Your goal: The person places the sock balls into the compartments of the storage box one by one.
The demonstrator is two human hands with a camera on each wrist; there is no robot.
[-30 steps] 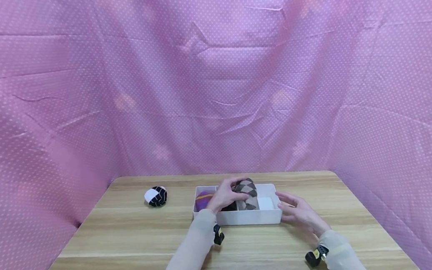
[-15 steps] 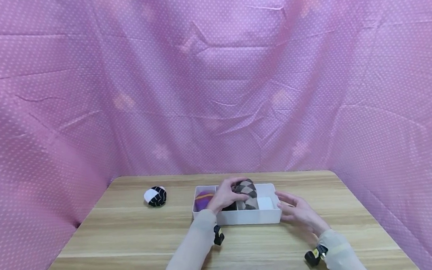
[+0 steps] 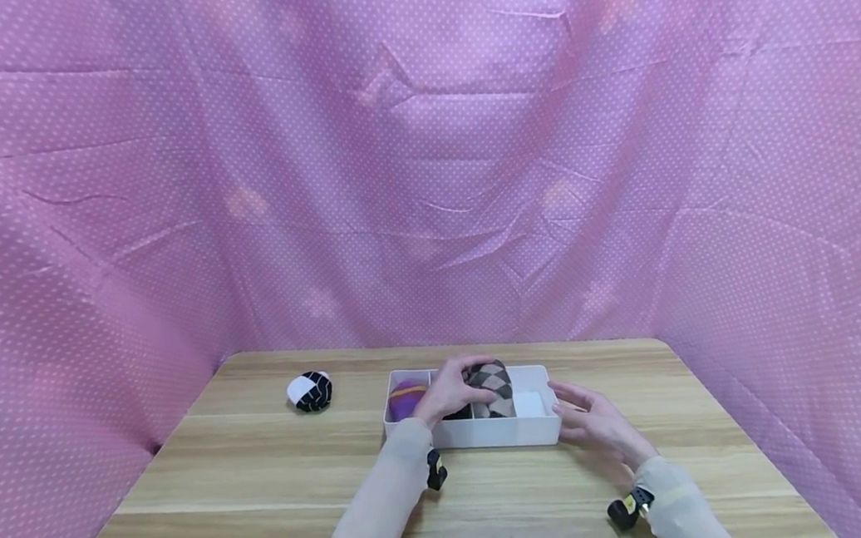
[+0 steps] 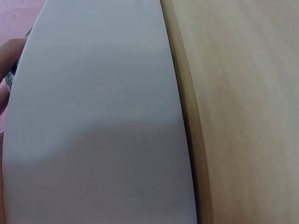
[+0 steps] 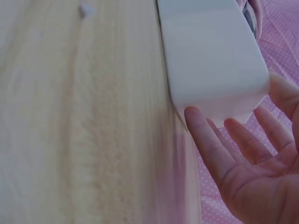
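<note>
A brown-and-grey argyle sock bundle (image 3: 492, 390) sits in a middle compartment of the white divided box (image 3: 498, 436). My left hand (image 3: 448, 393) grips it from the left, thumb in front and fingers behind. In the left wrist view the box's wall (image 4: 98, 93) fills much of the picture, with a bit of my fingers at the left edge. My right hand (image 3: 599, 425) rests its fingertips against the box's right end, fingers loosely extended; the right wrist view shows these fingers (image 5: 210, 144) on the end wall. Left of the argyle bundle are a purple sock bundle (image 3: 407, 400) and a black one (image 3: 458, 413), partly hidden.
A black-and-white sock bundle (image 3: 310, 392) lies on the wooden table (image 3: 265, 480), left of the box. The box's rightmost compartment (image 3: 530, 404) shows its white floor. Pink dotted cloth (image 3: 424, 178) hangs behind and at both sides.
The argyle sock bundle has sunk very slightly into its compartment under my left hand. My right hand stays at the box's end.
</note>
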